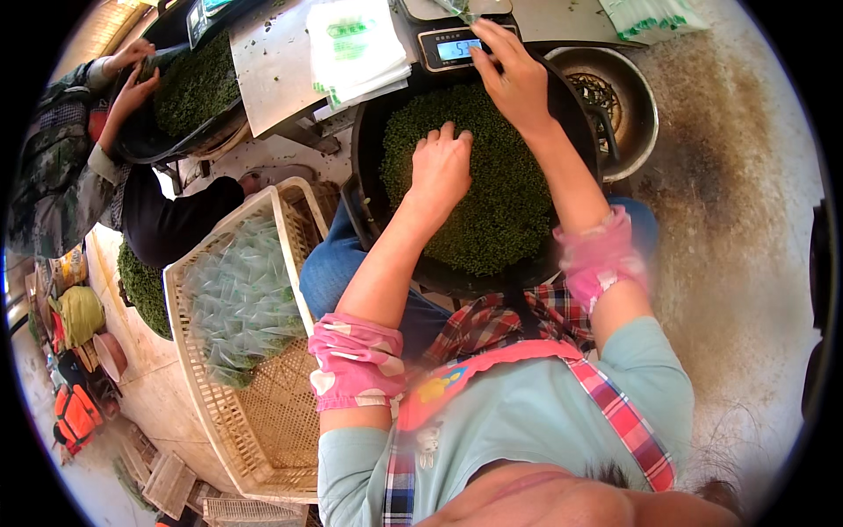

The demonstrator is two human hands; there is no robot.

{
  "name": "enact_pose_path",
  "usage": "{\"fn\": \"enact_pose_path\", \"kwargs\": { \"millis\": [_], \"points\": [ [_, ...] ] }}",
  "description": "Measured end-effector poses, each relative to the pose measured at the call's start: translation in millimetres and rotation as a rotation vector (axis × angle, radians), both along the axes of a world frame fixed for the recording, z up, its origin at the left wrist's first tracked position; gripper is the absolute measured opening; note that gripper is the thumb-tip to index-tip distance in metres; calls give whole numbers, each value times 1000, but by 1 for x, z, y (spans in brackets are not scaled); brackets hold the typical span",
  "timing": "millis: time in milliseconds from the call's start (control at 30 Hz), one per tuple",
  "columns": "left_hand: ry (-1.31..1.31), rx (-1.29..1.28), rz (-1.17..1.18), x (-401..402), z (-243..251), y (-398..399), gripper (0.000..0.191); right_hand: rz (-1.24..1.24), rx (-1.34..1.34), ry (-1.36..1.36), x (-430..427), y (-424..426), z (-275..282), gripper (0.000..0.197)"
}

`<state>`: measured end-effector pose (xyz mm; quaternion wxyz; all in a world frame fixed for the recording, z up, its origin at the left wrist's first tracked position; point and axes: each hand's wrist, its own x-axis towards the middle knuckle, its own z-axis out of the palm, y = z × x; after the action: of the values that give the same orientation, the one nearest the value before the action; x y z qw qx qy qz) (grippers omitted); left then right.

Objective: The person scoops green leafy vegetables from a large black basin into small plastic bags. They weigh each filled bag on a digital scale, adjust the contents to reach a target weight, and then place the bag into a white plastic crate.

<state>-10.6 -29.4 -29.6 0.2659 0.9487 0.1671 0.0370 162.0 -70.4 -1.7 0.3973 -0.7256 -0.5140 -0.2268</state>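
Observation:
A wide black pan [359, 141] full of small green peppercorn-like berries [494, 217] stands before me. My left hand [444, 158] rests on the berries with its fingers curled down into them; whether it grips any cannot be told. Above the pan's far right part, my right hand [514, 79] is raised beside the lit display of a digital scale [431, 53]. Its fingertips touch or nearly touch a clear plastic bag [454, 6] on the scale, cut off by the picture's edge. Left of the scale lies a stack of printed plastic bags [355, 46].
A cream plastic crate [191, 356] with filled clear bags [244, 296] stands at my left. Beyond it a co-worker's hands [132, 92] are over another pan of green berries [197, 85]. A metal basin [649, 125] is right of my pan. More plastic bags [652, 16] lie at the top right.

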Motion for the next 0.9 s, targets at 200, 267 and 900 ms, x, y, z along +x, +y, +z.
{"fn": "enact_pose_path", "kwargs": {
  "millis": [200,267,900],
  "points": [
    [-253,-60,52,5,6,3,47,130,-285,-139,56,45,47,12],
    [-490,-62,146,9,12,5,50,172,-332,-163,58,44,80,13],
    [-499,-463,170,-7,32,28,50,375,-809,692,-32,-32,180,22]
  ]
}}
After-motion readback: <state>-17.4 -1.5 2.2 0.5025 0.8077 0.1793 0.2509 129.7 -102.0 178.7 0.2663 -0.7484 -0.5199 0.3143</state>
